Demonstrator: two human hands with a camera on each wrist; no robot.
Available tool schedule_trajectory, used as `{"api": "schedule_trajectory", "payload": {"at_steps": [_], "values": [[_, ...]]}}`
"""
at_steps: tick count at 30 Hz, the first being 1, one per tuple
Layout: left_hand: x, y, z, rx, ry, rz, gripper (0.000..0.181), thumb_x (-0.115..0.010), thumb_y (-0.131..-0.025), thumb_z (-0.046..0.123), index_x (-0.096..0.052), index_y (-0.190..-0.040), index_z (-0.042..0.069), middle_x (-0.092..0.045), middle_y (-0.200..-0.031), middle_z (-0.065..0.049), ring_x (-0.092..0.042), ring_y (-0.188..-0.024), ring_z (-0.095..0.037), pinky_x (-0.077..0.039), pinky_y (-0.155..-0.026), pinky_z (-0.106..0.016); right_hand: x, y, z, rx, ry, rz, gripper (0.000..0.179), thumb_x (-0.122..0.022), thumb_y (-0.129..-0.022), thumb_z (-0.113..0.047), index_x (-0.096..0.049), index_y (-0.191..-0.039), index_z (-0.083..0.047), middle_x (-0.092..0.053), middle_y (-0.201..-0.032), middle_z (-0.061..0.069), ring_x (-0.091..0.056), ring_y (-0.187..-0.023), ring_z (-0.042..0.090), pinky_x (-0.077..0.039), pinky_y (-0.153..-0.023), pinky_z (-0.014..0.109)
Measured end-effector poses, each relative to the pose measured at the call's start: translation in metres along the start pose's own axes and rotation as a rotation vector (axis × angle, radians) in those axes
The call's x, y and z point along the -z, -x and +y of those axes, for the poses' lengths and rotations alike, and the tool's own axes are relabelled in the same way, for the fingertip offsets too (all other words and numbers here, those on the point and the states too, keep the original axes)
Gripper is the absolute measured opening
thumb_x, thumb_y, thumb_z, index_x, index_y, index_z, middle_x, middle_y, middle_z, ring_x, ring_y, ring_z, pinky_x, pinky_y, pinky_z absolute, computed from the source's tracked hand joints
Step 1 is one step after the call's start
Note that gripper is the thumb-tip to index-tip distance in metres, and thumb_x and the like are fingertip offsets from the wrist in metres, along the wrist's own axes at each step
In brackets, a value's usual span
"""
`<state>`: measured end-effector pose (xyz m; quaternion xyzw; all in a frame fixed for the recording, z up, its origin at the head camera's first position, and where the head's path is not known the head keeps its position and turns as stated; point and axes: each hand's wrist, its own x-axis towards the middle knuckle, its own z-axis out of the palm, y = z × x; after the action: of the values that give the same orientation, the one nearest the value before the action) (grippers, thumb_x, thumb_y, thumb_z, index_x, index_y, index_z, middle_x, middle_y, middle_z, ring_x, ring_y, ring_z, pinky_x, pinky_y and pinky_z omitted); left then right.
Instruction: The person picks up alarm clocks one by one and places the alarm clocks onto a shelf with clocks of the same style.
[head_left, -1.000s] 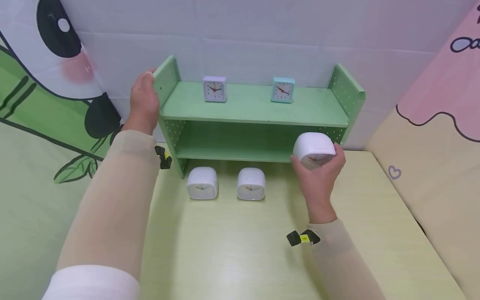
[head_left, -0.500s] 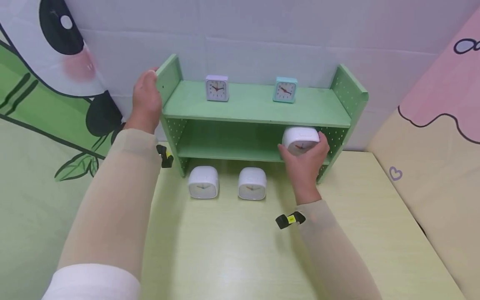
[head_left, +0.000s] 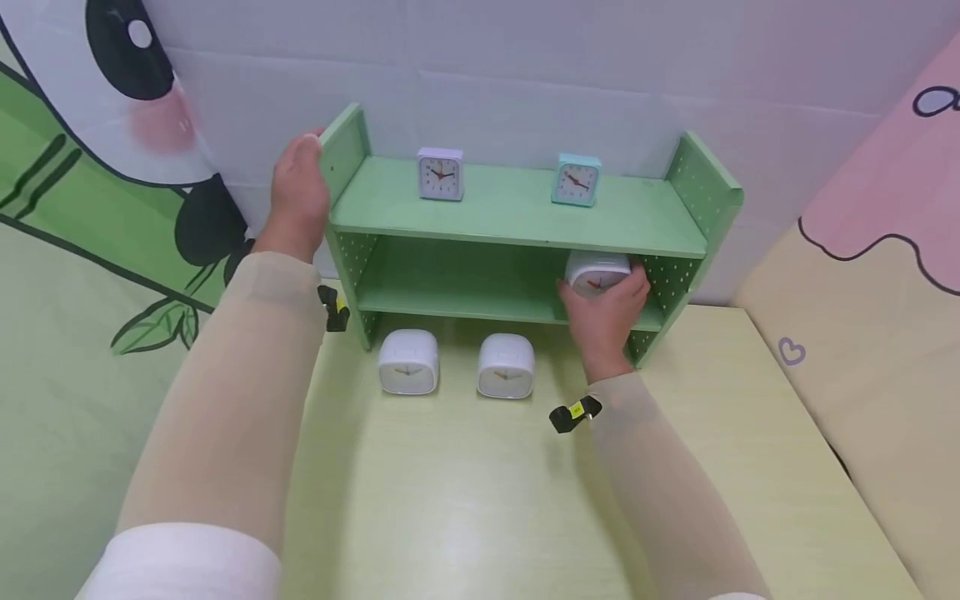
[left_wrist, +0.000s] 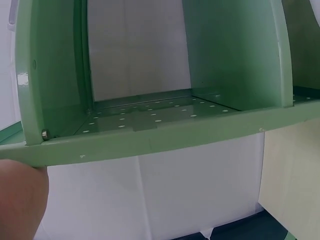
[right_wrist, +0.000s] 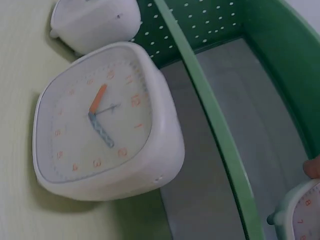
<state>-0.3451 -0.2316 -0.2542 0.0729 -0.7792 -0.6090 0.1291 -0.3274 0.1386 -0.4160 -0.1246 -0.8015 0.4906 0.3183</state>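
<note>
My right hand point(head_left: 603, 321) grips a white alarm clock point(head_left: 596, 265) by its sides, thumb on the left and fingers on the right. That clock sits inside the lower level of the green shelf point(head_left: 450, 304), near the right end. Whether its base touches the board is hidden by the hand. In the right wrist view only a corner of the held clock point(right_wrist: 306, 217) and a fingertip point(right_wrist: 312, 167) show. My left hand point(head_left: 298, 200) rests against the outside of the left side panel point(head_left: 345, 158); its fingers are mostly hidden.
Two matching white clocks, a left one point(head_left: 408, 362) and a right one point(head_left: 506, 367), stand on the pale table point(head_left: 450, 492) before the shelf. On the top board are a small purple clock point(head_left: 441, 175) and a small turquoise clock point(head_left: 576, 180). Behind hangs a pale wall covering point(head_left: 517, 92).
My right hand has carried the white clock left and forward, from in front of the shelf into its lower level. My left hand has stayed at the side panel.
</note>
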Motion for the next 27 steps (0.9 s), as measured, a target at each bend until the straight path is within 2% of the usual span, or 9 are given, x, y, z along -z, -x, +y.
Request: {"api": "schedule_trajectory", "payload": {"at_steps": [11, 27], "values": [[-0.001, -0.002, 0.000, -0.005, -0.014, 0.003, 0.051, -0.017, -0.110, 0.049, -0.040, -0.155, 0.041, -0.051, -0.133, 0.001, -0.049, -0.109, -0.013, -0.042, -0.096, -0.038, -0.018, -0.012, 0.009, -0.048, 0.043, 0.003, 0.110, -0.094, -0.071, -0.039, -0.028, -0.151, -0.002, -0.041, -0.141, 0.019, -0.043, -0.129, 0.037, -0.037, -0.109, 0.049], [-0.002, 0.004, 0.004, -0.007, -0.013, 0.002, 0.052, -0.016, -0.110, 0.047, -0.039, -0.156, 0.039, -0.050, -0.136, 0.001, -0.048, -0.112, -0.014, -0.041, -0.099, -0.037, -0.028, -0.019, 0.012, -0.003, 0.045, -0.019, 0.113, -0.092, -0.075, -0.041, -0.023, -0.155, -0.002, -0.039, -0.143, 0.020, -0.043, -0.131, 0.038, -0.037, -0.112, 0.050]]}}
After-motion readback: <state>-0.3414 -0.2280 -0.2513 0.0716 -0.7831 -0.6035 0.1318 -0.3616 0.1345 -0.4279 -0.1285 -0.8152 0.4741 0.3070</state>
